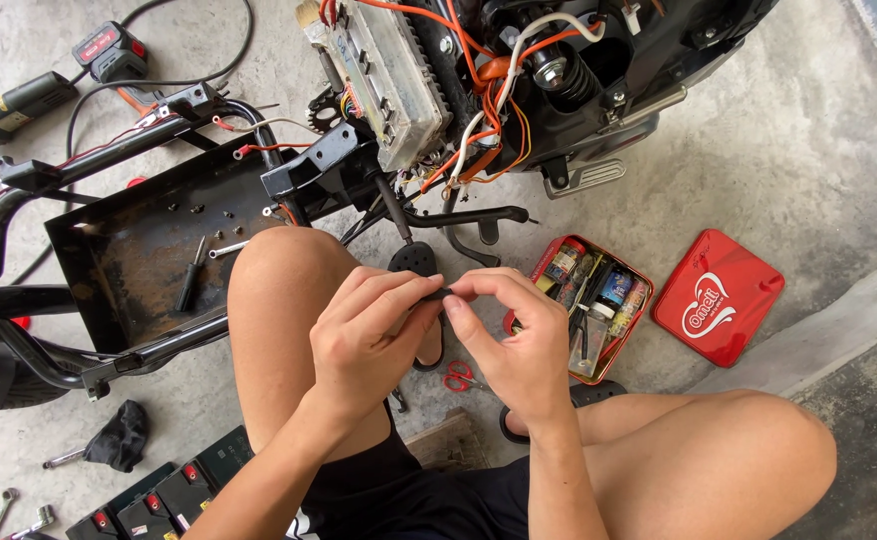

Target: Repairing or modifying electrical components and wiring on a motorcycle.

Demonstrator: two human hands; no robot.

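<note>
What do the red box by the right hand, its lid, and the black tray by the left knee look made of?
Red box: likely thin painted metal, with rolled rim and glossy sides. Lid: same glossy red, rounded stamped corners. Black tray: probably sheet steel, with dull, scuffed paint and folded walls.

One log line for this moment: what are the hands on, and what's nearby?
left hand: pinching small dark part | right hand: pinching same part | nearby: open red tin, red lid, red scissors on floor
</note>
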